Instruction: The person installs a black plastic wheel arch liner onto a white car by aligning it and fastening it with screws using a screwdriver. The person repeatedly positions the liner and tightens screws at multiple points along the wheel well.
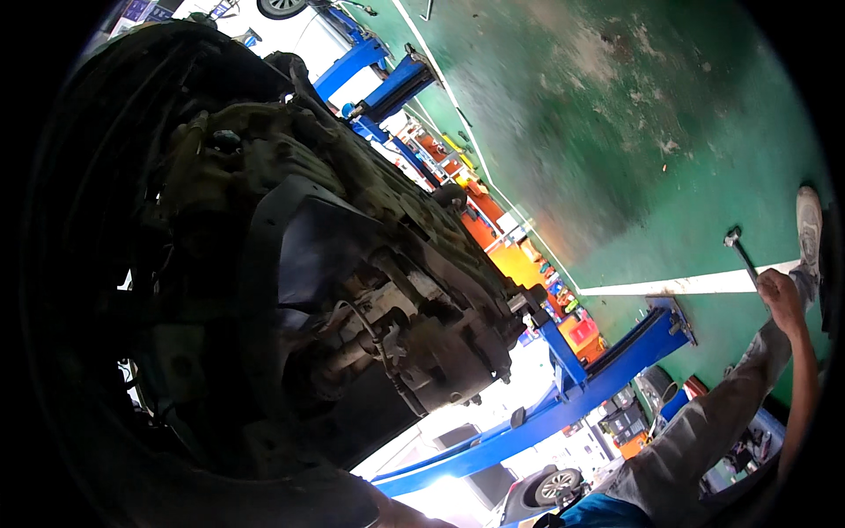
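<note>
My right hand (pixel 779 295) is closed around the handle of a ratchet wrench (pixel 745 256). The wrench's head sticks out beyond my fingers, over the green floor, beside my shoe (pixel 809 220). My left forearm (pixel 400 513) enters at the lower edge and runs into deep shadow under a raised car, so its fingers cannot be made out. The car's dirty underside (pixel 387 207) fills the left half, with a dark cover panel (pixel 321 251) and a shaft (pixel 352 354) near its middle.
Blue lift arms (pixel 519 431) reach under the car; another blue arm (pixel 396 88) stands farther off. White lines cross the green floor (pixel 572 132). A toolbox (pixel 623 422) and other gear lie beyond my leg (pixel 704 422). Another car's wheel (pixel 558 486) shows at the bottom.
</note>
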Action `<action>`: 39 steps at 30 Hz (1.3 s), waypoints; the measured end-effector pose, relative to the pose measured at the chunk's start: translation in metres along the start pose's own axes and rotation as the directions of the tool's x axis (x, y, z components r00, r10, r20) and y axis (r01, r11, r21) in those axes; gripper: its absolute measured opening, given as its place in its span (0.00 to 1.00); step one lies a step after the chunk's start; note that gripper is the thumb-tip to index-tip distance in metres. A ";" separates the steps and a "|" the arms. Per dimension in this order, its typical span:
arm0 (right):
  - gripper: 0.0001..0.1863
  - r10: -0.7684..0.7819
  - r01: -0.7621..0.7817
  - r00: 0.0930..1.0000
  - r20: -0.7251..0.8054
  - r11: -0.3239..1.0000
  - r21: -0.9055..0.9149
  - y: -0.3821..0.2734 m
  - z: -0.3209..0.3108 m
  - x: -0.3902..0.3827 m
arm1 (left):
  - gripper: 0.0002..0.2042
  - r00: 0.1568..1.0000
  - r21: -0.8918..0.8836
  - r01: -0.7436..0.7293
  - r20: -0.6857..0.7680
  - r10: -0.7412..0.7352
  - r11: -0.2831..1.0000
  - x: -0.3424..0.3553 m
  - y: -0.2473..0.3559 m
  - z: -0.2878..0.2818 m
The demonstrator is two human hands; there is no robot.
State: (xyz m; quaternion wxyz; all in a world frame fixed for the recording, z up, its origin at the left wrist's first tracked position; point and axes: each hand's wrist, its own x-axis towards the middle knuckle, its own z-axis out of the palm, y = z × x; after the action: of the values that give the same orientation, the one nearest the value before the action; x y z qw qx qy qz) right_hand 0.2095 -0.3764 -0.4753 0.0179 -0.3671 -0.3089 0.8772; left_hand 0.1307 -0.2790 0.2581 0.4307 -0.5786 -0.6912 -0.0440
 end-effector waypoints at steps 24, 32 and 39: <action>0.11 -0.103 0.103 0.995 -0.011 0.995 -0.004 -0.022 -0.001 0.001 | 0.38 0.999 -0.007 0.049 -0.004 -0.049 0.999 0.006 -0.010 0.009; 0.09 -0.079 0.079 0.997 0.021 0.997 0.010 -0.022 -0.002 0.003 | 0.37 0.999 0.012 0.037 -0.001 -0.037 0.999 -0.003 0.003 -0.002; 0.10 -0.071 0.069 0.997 0.023 0.995 0.079 -0.010 -0.003 0.009 | 0.36 0.998 0.074 0.055 0.040 -0.058 0.996 0.007 0.006 -0.008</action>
State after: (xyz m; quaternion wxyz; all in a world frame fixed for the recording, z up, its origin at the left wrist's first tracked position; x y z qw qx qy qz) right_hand 0.2027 -0.3639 -0.4770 0.0588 -0.3439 -0.2872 0.8920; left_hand 0.1406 -0.2758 0.2649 0.4352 -0.5437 -0.7174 -0.0188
